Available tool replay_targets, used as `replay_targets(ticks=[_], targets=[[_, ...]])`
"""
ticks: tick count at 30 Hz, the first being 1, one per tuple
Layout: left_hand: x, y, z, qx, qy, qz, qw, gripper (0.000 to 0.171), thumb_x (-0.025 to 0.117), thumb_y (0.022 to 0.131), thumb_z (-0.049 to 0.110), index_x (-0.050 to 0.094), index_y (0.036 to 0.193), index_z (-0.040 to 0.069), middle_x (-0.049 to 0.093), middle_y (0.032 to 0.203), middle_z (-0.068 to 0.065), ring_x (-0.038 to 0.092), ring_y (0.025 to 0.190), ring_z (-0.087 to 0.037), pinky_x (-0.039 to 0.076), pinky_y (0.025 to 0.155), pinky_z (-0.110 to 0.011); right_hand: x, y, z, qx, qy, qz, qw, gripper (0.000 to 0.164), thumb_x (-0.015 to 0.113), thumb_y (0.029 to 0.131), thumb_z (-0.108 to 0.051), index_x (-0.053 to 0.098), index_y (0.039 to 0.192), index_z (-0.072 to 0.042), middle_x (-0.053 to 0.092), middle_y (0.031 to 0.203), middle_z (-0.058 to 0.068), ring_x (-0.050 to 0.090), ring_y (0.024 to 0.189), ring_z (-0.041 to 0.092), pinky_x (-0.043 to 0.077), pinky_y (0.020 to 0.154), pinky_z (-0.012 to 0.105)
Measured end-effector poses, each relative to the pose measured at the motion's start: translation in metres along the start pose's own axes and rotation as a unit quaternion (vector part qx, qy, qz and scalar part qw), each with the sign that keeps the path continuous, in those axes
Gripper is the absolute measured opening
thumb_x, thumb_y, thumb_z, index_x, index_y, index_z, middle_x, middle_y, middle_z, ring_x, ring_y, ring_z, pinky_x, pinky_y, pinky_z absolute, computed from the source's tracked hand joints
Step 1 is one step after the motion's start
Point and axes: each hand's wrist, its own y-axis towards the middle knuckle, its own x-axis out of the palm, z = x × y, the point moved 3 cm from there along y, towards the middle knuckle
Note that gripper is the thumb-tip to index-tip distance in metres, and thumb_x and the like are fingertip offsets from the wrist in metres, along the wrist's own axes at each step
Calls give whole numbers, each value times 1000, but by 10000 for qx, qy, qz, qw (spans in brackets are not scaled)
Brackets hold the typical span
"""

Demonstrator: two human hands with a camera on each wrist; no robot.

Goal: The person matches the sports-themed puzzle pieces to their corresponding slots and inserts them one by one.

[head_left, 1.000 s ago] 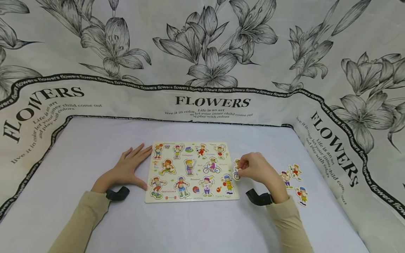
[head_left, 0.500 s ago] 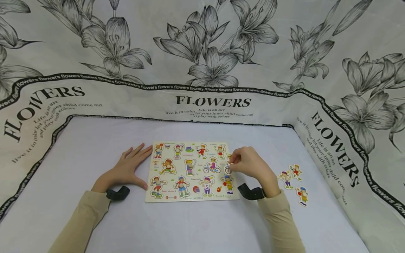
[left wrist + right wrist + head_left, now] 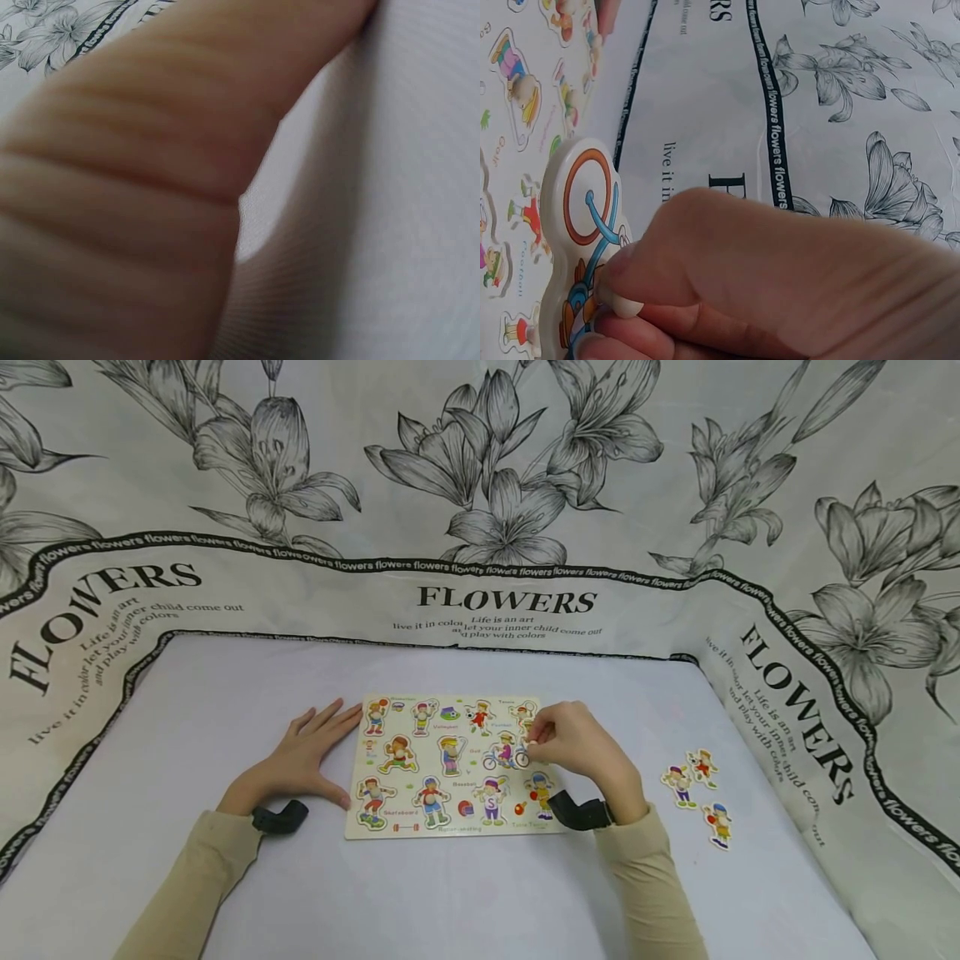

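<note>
A pale puzzle board point(image 3: 427, 760) printed with sporting children lies flat on the table. My left hand point(image 3: 303, 764) rests with spread fingers along its left side, the thumb tip at the lower left edge. Over the right part of the board, my right hand point(image 3: 573, 743) pinches a bicycle puzzle piece point(image 3: 585, 199) by its small knob point(image 3: 626, 306) between thumb and fingers. In the right wrist view the piece stands tilted close to the board face, an orange wheel and blue frame showing. From the head, it overlaps the printed cyclist at the middle right.
Three loose puzzle pieces lie right of the board: a purple-capped figure point(image 3: 679, 787), a footballer point(image 3: 702, 768) and a figure in a blue cap point(image 3: 717, 825). A floral cloth point(image 3: 502, 602) rises behind the white table point(image 3: 450, 902).
My right hand has moved left from beside the board's right edge to over the board, carrying the bicycle piece. The left hand has stayed in place.
</note>
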Motion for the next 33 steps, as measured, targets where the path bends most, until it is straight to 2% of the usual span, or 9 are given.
replay_targets(ticks=[11, 20, 25, 33], targets=[[0, 0, -1, -4, 25, 4, 10000, 140, 78, 53, 79, 21, 158, 7, 18, 165, -9, 2, 152, -35, -1, 117, -58, 3, 9, -11, -74, 23, 17, 10000, 8, 73, 71, -1, 67, 71, -6, 61, 65, 0, 53, 58, 13, 46, 53, 26], [1, 0, -1, -16, 7, 4, 10000, 139, 79, 53, 78, 22, 158, 8, 18, 165, -8, 2, 152, -35, -1, 118, -58, 3, 12, -15, -162, 97, 57, 9998, 6, 72, 72, -1, 67, 73, -5, 62, 67, 2, 55, 60, 14, 48, 56, 29], [1, 0, 1, -16, 1, -8, 10000, 139, 78, 53, 79, 22, 158, 7, 18, 165, -9, 3, 151, -36, 0, 117, -58, 1, 12, -11, -86, 161, 84, 9998, 7, 73, 73, -3, 68, 75, -6, 62, 68, 1, 55, 61, 15, 48, 56, 29], [0, 0, 1, -1, 28, 5, 10000, 140, 78, 53, 79, 21, 159, 8, 18, 165, -9, 3, 151, -36, 0, 117, -58, -1, 14, -1, -67, 248, 345, 9991, 6, 73, 75, -4, 68, 77, -7, 63, 69, 1, 57, 63, 15, 49, 58, 30]])
